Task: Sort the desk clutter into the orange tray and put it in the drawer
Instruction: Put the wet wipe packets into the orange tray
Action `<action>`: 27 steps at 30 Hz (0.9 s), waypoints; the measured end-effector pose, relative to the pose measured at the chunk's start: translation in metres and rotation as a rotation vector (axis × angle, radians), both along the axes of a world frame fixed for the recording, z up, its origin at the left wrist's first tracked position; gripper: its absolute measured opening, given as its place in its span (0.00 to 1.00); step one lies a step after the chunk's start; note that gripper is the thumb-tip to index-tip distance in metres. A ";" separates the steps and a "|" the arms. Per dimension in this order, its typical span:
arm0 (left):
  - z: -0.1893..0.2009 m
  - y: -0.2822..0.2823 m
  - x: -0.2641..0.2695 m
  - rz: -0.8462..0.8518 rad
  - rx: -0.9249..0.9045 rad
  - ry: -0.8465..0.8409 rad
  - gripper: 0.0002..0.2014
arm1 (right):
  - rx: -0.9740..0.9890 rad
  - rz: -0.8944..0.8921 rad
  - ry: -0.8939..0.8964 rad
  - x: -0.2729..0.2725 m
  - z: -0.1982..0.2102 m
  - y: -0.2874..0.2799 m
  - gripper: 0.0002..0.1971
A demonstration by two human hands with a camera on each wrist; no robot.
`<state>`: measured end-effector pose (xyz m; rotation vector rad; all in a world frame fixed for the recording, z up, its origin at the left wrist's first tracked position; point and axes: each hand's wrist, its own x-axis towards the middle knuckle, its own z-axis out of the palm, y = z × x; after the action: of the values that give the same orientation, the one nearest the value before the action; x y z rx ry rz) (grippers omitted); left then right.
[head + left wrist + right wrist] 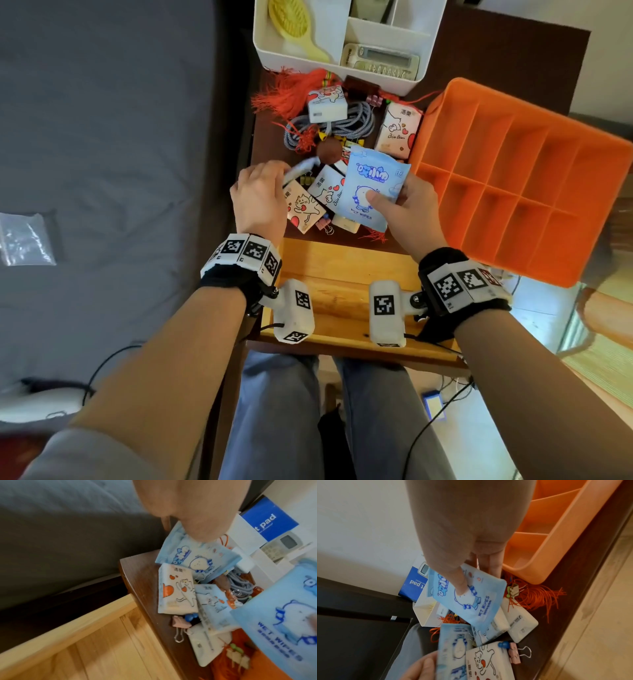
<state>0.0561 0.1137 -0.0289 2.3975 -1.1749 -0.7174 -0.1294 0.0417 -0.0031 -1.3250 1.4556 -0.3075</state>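
Head view: right hand [407, 209] pinches a wet-wipes pack [373, 185] above the worktop clutter | left hand [260, 195] grips a second pack [197, 559] | orange tray [513, 178] beside, empty | packs likely light, soft, slick; hold edges.

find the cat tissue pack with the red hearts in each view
Head: cat tissue pack, centre, between the two hands, below the left hand.
Left wrist: cat tissue pack, centre, at the desk's near edge.
Right wrist: cat tissue pack, bottom centre.
Shared landmark: the pink binder clip beside it.
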 end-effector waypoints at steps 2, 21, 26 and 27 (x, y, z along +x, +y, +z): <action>0.007 -0.003 -0.002 0.026 -0.026 0.052 0.13 | 0.002 0.004 -0.004 -0.001 0.004 0.000 0.17; -0.016 -0.005 -0.019 0.007 0.049 -0.081 0.21 | -0.043 -0.018 -0.018 -0.015 -0.004 0.000 0.15; 0.008 0.004 -0.023 0.079 -0.178 0.023 0.17 | -0.041 -0.012 -0.035 -0.012 0.000 0.000 0.15; 0.010 0.004 -0.023 0.100 -0.191 0.111 0.18 | -0.037 -0.014 -0.047 -0.011 0.002 0.000 0.14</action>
<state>0.0329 0.1174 -0.0186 2.2116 -1.0229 -0.6654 -0.1400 0.0412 -0.0007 -1.3291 1.4265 -0.3733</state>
